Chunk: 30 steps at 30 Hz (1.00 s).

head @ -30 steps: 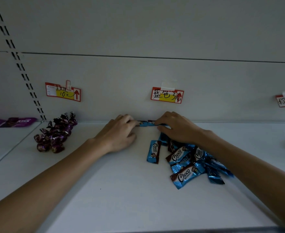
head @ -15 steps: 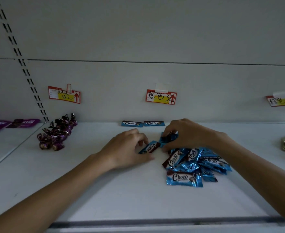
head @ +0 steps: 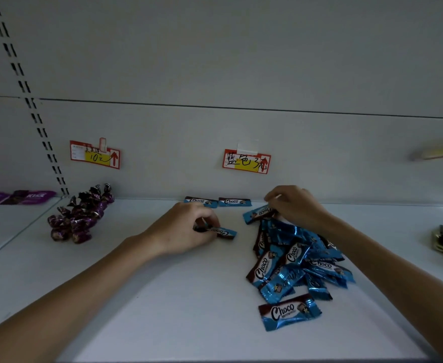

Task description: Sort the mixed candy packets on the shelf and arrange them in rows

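1. Left hand [head: 186, 229] pinches a shiny blue "Choco" packet [head: 224, 232] on the shelf [head: 162, 297]
2. Right hand [head: 293, 205] pinches a second packet [head: 257, 213] just behind the pile [head: 293, 263]
3. A pair [head: 234, 202] lies along the back

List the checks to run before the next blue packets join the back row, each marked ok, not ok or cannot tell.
1. Left hand grips one packet: ok.
2. Right hand pinches a second packet: ok.
3. Back row of two lies straight: ok.
4. Shelf left of the row free: ok.
5. Held packets parallel to the row: not ok, tilted.
6. Blue pile free of other candy underneath: cannot tell.
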### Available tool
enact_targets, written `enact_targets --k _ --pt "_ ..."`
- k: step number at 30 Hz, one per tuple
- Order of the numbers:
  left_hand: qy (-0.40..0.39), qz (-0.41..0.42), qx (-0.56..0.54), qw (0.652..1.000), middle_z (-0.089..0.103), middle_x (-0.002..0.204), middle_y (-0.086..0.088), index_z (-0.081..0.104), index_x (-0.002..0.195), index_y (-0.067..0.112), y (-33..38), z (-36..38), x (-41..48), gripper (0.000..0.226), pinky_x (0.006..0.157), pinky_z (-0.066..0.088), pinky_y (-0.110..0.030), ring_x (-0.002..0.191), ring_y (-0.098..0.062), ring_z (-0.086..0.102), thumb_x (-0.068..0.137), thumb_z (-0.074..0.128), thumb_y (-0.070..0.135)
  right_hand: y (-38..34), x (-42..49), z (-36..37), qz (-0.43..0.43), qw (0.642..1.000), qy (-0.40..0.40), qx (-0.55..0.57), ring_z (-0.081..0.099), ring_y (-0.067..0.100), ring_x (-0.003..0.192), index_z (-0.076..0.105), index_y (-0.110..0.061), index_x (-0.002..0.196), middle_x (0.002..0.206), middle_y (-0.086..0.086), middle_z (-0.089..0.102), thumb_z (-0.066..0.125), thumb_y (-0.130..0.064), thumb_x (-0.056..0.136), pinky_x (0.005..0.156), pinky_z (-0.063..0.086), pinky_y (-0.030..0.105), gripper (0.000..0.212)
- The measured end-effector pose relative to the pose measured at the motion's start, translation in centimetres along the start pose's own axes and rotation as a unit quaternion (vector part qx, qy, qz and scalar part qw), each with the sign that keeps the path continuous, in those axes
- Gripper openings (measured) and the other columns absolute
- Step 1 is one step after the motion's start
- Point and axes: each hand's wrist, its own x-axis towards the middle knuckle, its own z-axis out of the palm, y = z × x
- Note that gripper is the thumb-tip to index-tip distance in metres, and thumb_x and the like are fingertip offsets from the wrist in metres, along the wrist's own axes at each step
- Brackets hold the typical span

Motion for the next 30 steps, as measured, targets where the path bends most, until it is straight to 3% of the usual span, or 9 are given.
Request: enact_targets --k 3,6,9,13,16,20,25,30 --pt "-0.001 0.0 0.009 1.0 0.061 0.093 0.007 0.069 0.095 0.019 -0.3 0.2 0.4 0.016 0.063 0.037 -0.004 0.078 -0.003 0.056 0.08 0.071 0.023 1.1 -0.3 -0.1 -0.06 0.991 0.039 -0.116 0.055 0.012 0.091 0.064 -0.015 0.111 0.112 0.003 0.063 0.056 -0.017 0.09 0.077 0.042 0.022 0.023" --pt "0.026 0.009 0.021 0.999 0.061 0.093 0.007 0.069 0.094 0.019 -0.5 0.2 0.5 0.015 0.065 0.038 -0.008 0.08 -0.005 0.057 0.08 0.072 0.023 0.9 -0.8 0.0 -0.13 0.984 0.084 -0.091 0.056 0.01 0.089 0.067 -0.014 0.107 0.107 0.001 0.066 0.054 -0.006 0.09 0.078 0.044 0.019 0.023" --pt "0.033 0.029 0.037 0.998 0.064 0.092 0.005 0.071 0.09 0.019 -0.8 0.2 0.2 0.009 0.075 0.044 -0.02 0.084 -0.007 0.057 0.081 0.07 0.018 0.5 -1.0 0.3 -0.17 0.978 0.065 -0.097 0.057 0.007 0.086 0.069 -0.013 0.106 0.105 -0.002 0.067 0.051 -0.007 0.092 0.077 0.045 0.017 0.023" --pt "0.025 0.029 0.041 0.998 0.065 0.09 0.007 0.071 0.09 0.021 -1.1 0.1 0.1 0.009 0.076 0.044 -0.022 0.083 -0.005 0.056 0.081 0.069 0.018 0.7 -0.5 0.4 -0.15 0.976 0.009 -0.155 0.056 0.008 0.083 0.07 -0.018 0.102 0.102 -0.002 0.067 0.056 -0.027 0.092 0.075 0.044 0.02 0.019" --pt "0.027 0.014 0.045 0.999 0.064 0.087 0.009 0.071 0.086 0.023 -1.3 -0.1 0.3 0.007 0.069 0.045 -0.02 0.078 -0.004 0.057 0.081 0.069 0.019 0.2 0.0 0.3 -0.119 0.973 0.018 -0.196 0.057 0.013 0.08 0.072 -0.011 0.092 0.095 0.003 0.069 0.053 -0.029 0.093 0.07 0.04 0.02 0.026" --pt "0.027 -0.002 0.046 0.999 0.063 0.084 0.009 0.071 0.081 0.026 -1.6 -0.3 0.5 0.005 0.067 0.046 -0.022 0.074 -0.005 0.058 0.079 0.07 0.021 -0.6 0.6 0.5 -0.08 0.968 0.018 -0.238 0.059 0.02 0.082 0.069 -0.005 0.09 0.093 0.008 0.066 0.056 -0.036 0.091 0.074 0.049 0.028 0.033" --pt "0.037 -0.024 0.069 0.997 0.061 0.081 0.012 0.07 0.08 0.026 -2.7 -0.9 0.4 0.007 0.07 0.048 -0.03 0.076 -0.01 0.06 0.078 0.069 0.019 0.0 0.9 0.4 -0.062 0.976 0.013 -0.208 0.052 0.015 0.087 0.068 -0.011 0.096 0.103 0.004 0.062 0.064 -0.026 0.085 0.072 0.041 0.024 0.018" --pt "0.037 -0.009 0.072 0.997 0.064 0.08 0.009 0.067 0.081 0.022 -3.2 -1.3 0.2 0.004 0.072 0.048 -0.031 0.075 -0.01 0.059 0.081 0.067 0.018 1.1 1.0 -0.4 -0.079 0.981 -0.003 -0.18 0.056 0.011 0.084 0.07 -0.018 0.098 0.103 -0.001 0.066 0.062 -0.011 0.083 0.074 0.047 0.024 0.018"
